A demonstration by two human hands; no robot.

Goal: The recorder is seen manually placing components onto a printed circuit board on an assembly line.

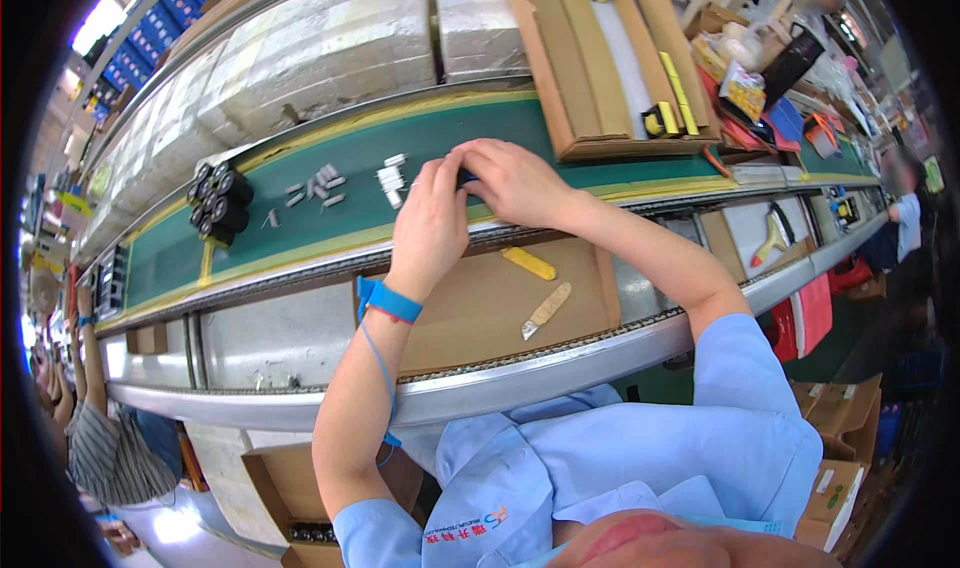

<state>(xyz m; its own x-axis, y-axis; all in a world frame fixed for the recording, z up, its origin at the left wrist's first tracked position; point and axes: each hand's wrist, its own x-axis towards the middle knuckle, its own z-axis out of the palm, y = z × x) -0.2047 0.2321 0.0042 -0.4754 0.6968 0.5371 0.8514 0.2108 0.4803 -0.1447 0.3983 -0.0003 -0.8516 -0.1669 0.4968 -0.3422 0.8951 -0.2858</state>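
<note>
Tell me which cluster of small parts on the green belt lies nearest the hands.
The white parts, just left of the left hand. The grey cylinders lie farther left, the black cylinders farthest.

Up at ten o'clock, blue bins [160,26] crowd the racking [131,30] beside a blazing light [97,20], while down at eight o'clock (what a glare) the pale floor [210,508] gleams.
</note>
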